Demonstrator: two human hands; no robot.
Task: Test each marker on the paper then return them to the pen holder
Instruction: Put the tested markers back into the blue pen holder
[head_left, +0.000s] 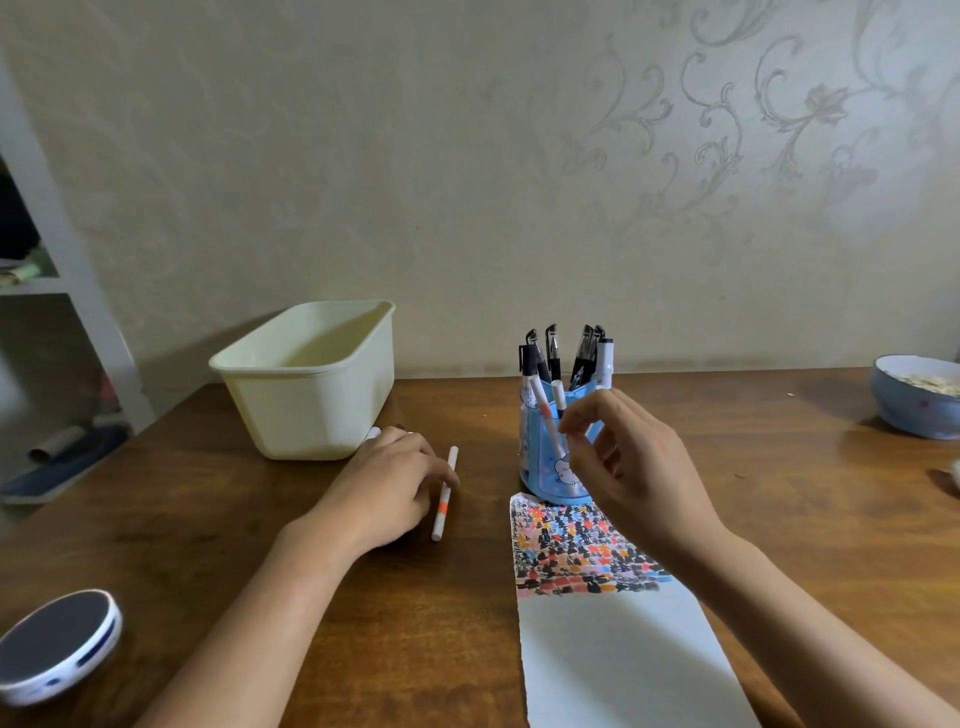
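A blue translucent pen holder (540, 467) stands mid-table with several black-capped pens and white markers in it, one with a red band (545, 410). My right hand (639, 467) hovers at the holder's right rim, fingers loosely curled, with nothing visibly between them. The white paper (613, 654) lies in front of the holder, its far end covered in coloured and black marks. A white marker with an orange band (444, 501) lies on the table to the left. My left hand (384, 488) rests palm down beside it, one fingertip lying across it.
A cream plastic tub (311, 384) stands at the back left, with a small white object (374, 434) at its base by my left fingertips. A round white and dark device (57, 644) sits near left. A blue bowl (914, 400) is far right. A shelf stands left of the table.
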